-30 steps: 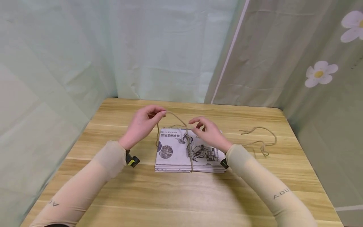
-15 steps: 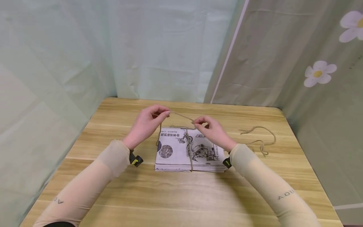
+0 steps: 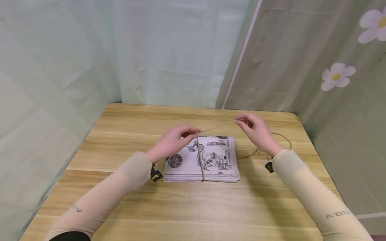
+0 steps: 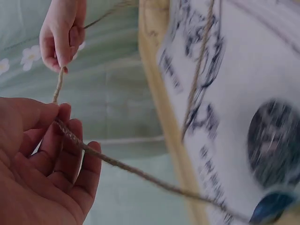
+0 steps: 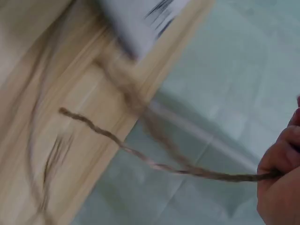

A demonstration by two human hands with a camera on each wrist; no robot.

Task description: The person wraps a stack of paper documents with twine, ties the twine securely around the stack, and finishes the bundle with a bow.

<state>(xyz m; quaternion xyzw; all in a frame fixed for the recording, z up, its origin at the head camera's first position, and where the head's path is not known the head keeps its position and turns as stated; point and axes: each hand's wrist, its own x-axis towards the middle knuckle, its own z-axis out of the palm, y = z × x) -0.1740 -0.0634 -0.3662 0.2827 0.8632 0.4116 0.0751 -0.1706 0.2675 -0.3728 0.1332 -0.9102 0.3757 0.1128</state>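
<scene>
Pinching a twine [image 3: 215, 126] between curled fingers, the left hand [image 3: 175, 142] sits over the far left part of a paper stack [image 3: 217, 162], at the spot where the twine crosses the stack's far edge. The right hand [image 3: 256, 132] grips the same twine further along, past the stack's far right corner and above the table [image 3: 193, 204]. Between the two hands the twine runs taut in a straight line, rising slightly toward the right hand.

From the left hand's grip, one band of twine runs toward the person across the top sheet and down over the near edge, so the stack is tied around its middle. The stack lies flat near the centre of the table, printed with black-and-white pictures and lines of text.

Beyond the right hand, the loose tail [image 3: 281, 140] of twine curves over the wood, partly hidden by the right wrist.

The left wrist view shows the twine [image 4: 117, 164] passing through the left hand's [image 4: 42, 164] curled fingers [image 4: 70, 145], with the right hand [image 4: 61, 33] holding it farther off. The right wrist view is blurred; the twine [image 5: 187, 171] leads into the right hand's [image 5: 281, 187] closed fingers at the frame's edge.

Pale green cloth [image 3: 150, 50] hangs behind the table, and a flowered curtain [image 3: 331, 67] to the right.
</scene>
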